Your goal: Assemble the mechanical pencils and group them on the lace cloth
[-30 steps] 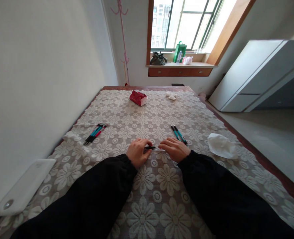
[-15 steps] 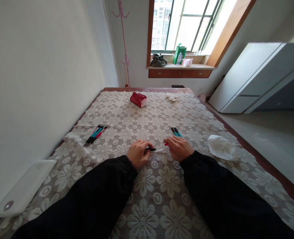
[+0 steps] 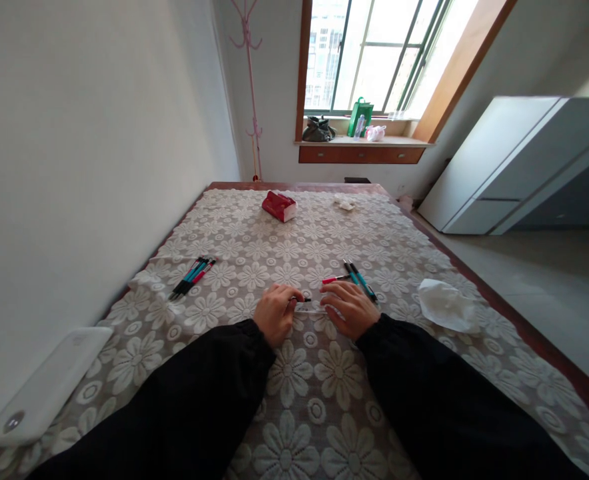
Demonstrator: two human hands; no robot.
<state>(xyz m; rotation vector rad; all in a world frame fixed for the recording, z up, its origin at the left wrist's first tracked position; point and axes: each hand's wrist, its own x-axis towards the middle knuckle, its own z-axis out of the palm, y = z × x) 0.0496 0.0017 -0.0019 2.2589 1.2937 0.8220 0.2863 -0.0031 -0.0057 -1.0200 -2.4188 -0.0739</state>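
Note:
Near the middle of the table, my left hand (image 3: 276,313) is closed in a pinch around a slim black pen part (image 3: 307,300), whose dark tip sticks out to the right. Between both hands lies a thin, clear-white strip (image 3: 308,309), hard to make out. My right hand (image 3: 350,308) rests at its right end with curved fingers apart, holding nothing I can see. Just beyond those fingers lies a red pen part (image 3: 334,280). Two teal-and-black pens (image 3: 359,277) lie beside it, partly behind the right hand.
Several teal, black and red pens (image 3: 193,277) lie together on the left. A crumpled white tissue (image 3: 447,305) is on the right. Farther back are a red tissue pack (image 3: 279,207) and a small white wad (image 3: 344,203). A white device (image 3: 47,387) stands along the left wall.
My right hand has let go of the red pen part, which now lies by the two teal pens, and has drawn slightly back toward me. My left hand keeps its pinch.

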